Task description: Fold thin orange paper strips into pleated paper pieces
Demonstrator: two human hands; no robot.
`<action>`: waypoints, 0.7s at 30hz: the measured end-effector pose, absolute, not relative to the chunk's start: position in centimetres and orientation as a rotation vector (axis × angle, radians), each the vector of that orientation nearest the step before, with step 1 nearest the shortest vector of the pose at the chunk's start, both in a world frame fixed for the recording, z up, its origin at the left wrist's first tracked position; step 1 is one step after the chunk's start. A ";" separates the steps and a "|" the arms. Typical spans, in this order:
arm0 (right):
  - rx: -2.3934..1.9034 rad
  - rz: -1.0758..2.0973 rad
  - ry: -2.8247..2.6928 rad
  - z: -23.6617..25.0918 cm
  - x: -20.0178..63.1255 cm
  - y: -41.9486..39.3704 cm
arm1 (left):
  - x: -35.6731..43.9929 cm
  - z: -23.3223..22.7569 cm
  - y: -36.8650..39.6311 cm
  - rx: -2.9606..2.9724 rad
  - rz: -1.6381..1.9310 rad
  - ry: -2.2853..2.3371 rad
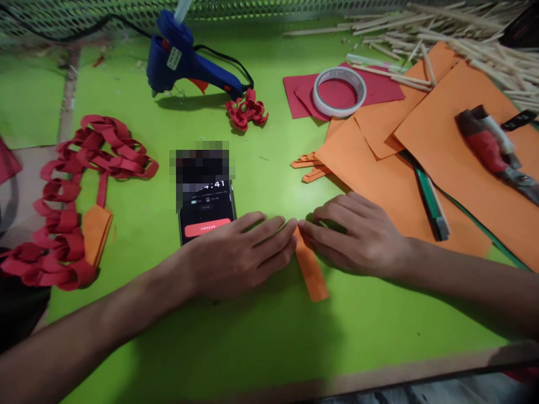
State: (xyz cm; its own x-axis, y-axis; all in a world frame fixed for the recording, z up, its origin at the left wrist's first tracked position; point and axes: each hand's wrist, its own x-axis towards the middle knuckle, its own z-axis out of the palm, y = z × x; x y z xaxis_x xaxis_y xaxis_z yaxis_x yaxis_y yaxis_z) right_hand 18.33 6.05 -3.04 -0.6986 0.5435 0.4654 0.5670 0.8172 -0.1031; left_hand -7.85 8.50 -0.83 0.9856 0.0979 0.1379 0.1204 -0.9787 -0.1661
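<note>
An orange paper strip [312, 274] lies on the green table [261, 336], running from my fingertips toward me. My left hand [240, 252] lies flat with its fingertips pressing the strip's far end. My right hand [357, 235] meets it from the other side, fingers pinching the same end. A phone [205, 210] with a lit screen lies just behind my left hand. Whether a second strip sits under my right fingers is hidden.
Orange paper sheets [421, 151] cover the right side, with a green pen [432, 202] and a red cutter [492, 148] on them. A tape roll [339, 91] sits on red paper. A blue glue gun [185, 59], a red paper flower [246, 110], a red paper chain [80, 191] and wooden sticks [463, 39] lie around.
</note>
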 end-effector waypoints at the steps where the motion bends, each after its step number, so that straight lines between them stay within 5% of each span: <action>1: -0.818 -0.073 -2.514 -3.0 18.3 6.0 | -7.9 -0.8 8.5 -2.961 -0.190 -0.165; 21: -0.795 -0.142 -2.519 -2.8 18.1 5.8 | -7.9 -0.8 8.4 -2.955 -0.256 -0.154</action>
State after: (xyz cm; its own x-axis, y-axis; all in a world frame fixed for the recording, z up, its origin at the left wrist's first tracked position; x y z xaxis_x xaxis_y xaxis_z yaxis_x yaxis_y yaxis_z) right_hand 18.09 5.85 -2.84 -0.7094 0.5123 0.4840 0.5636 0.8247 -0.0468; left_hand -7.88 8.40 -0.75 0.9799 0.0875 0.1794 0.1170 -0.9800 -0.1611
